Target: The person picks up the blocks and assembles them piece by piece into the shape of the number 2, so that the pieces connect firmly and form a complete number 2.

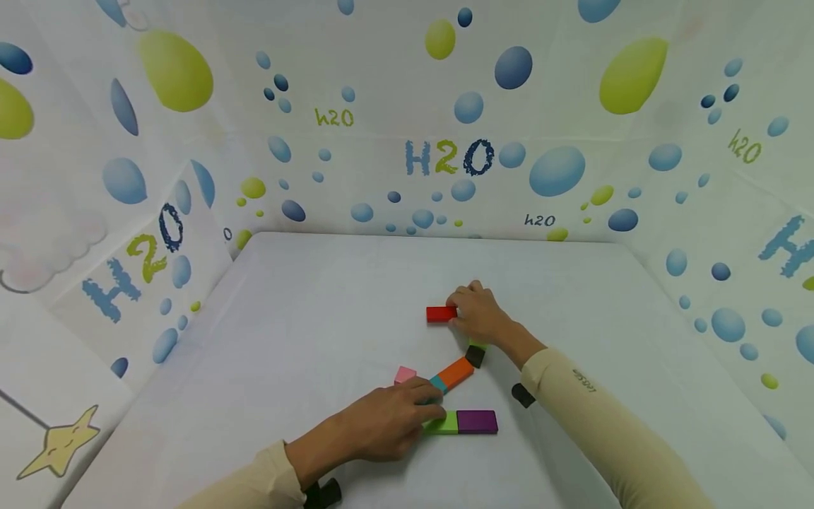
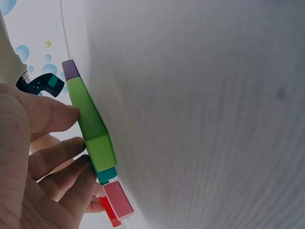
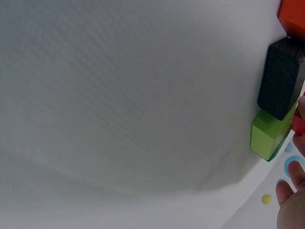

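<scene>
My right hand (image 1: pixel 478 312) pinches the right end of a red block (image 1: pixel 437 314) at the far side of the line of blocks; a sliver of red block (image 3: pixel 299 123) shows between its fingertips in the right wrist view. My left hand (image 1: pixel 394 418) lies over the left part of a light green block (image 2: pixel 90 109), its thumb and fingertips at the block's top edge. A purple block (image 1: pixel 478 422) continues that green piece to the right. Just beyond the left fingers are a teal block (image 1: pixel 438 384), partly covered, and a pink block (image 2: pixel 119 199).
An orange block (image 1: pixel 456 372) runs diagonally from the teal one to a black block (image 1: pixel 475 355). Another green block (image 3: pixel 268 133) adjoins the black one. Dark wrist devices (image 1: pixel 523 395) hang at both sleeves. A white cloth covers the table (image 1: pixel 305 304), with printed curtains around it.
</scene>
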Tool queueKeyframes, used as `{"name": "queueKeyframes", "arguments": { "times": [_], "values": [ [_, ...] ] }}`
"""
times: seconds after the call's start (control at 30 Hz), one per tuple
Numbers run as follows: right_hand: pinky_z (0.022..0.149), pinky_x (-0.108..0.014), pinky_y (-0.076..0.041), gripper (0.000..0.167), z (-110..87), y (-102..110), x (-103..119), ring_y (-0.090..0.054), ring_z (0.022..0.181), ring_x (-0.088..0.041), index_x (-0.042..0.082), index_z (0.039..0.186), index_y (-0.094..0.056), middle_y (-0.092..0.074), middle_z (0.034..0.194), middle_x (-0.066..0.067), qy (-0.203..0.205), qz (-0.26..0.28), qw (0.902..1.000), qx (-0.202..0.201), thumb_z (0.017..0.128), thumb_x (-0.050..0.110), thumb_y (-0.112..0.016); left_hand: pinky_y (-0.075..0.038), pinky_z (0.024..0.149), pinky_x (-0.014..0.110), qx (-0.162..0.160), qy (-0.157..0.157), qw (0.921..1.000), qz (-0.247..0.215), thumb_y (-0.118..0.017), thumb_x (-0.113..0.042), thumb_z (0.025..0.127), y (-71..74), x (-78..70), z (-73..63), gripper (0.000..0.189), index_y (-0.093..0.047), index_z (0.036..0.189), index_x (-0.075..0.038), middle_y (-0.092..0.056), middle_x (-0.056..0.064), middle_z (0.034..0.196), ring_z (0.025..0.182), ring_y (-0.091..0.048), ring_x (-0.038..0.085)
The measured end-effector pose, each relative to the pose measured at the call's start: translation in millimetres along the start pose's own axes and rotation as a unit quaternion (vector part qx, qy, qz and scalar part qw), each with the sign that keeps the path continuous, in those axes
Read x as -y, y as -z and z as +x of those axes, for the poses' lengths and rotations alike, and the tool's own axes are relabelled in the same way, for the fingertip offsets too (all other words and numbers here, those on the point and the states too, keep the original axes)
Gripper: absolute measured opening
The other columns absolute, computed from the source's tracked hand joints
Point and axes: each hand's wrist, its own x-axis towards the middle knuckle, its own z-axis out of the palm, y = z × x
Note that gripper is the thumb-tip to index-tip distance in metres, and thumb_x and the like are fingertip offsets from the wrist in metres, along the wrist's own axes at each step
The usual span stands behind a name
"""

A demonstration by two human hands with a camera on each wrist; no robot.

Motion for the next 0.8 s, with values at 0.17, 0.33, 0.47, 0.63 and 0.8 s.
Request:
{"name": "queueKeyframes", "arguments": {
  "times": [0.17,0.33,0.47,0.63,0.8],
  "values": [
    [0.096,-0.043,-0.043,0.031,-0.7,-6.2,-1.5,-0.045,0.116,-0.027,0.009,0.122,-0.068,-0.065,0.119,-0.004,0.001,-0.015,0.9999,0.003,0.096,0.025,-0.071,-0.055,0.096,0.031,-0.005,-0.003,1.0,0.003,-0.064,-0.01,0.093,-1.0,-0.3,-0.2,0.041,-0.066,0.132,-0.022,-0.058,0.0,0.139,0.131,-0.051,0.017],
    [0.095,-0.044,-0.043,0.028,-2.2,-8.0,-2.2,-0.045,0.115,-0.028,0.008,0.119,-0.068,-0.065,0.116,-0.005,0.003,-0.018,0.9998,-0.009,0.096,0.023,-0.071,-0.055,0.096,0.031,-0.006,-0.001,1.0,0.004,-0.064,-0.01,0.093,-1.3,-0.5,-0.3,0.04,-0.066,0.131,-0.022,-0.058,0.0,0.139,0.131,-0.051,0.017],
    [0.094,-0.044,-0.043,0.027,-3.7,-7.7,-2.1,-0.046,0.113,-0.028,0.007,0.118,-0.068,-0.065,0.115,-0.006,-0.001,-0.023,0.9996,-0.016,0.096,0.022,-0.07,-0.055,0.097,0.031,-0.007,-0.001,1.0,0.004,-0.064,-0.01,0.093,-1.3,-0.5,-0.3,0.04,-0.066,0.131,-0.022,-0.058,0.0,0.139,0.131,-0.051,0.017],
    [0.092,-0.044,-0.044,0.027,-5.1,-7.5,-1.2,-0.046,0.112,-0.029,0.007,0.118,-0.067,-0.065,0.114,-0.007,-0.006,-0.019,0.9997,-0.016,0.096,0.022,-0.069,-0.055,0.097,0.031,-0.009,-0.002,0.9999,0.005,-0.064,-0.01,0.093,-1.6,-0.4,-0.5,0.04,-0.066,0.131,-0.022,-0.058,0.0,0.139,0.131,-0.051,0.017],
    [0.093,-0.044,-0.044,0.028,-6.1,-6.5,0.0,-0.046,0.111,-0.029,0.006,0.119,-0.067,-0.065,0.113,-0.007,-0.009,-0.011,0.9998,-0.017,0.096,0.021,-0.068,-0.054,0.097,0.031,-0.007,-0.001,1.0,0.006,-0.064,-0.011,0.093,-1.9,-0.2,-0.6,0.04,-0.066,0.132,-0.022,-0.058,0.0,0.139,0.131,-0.051,0.017]
  ]
}}
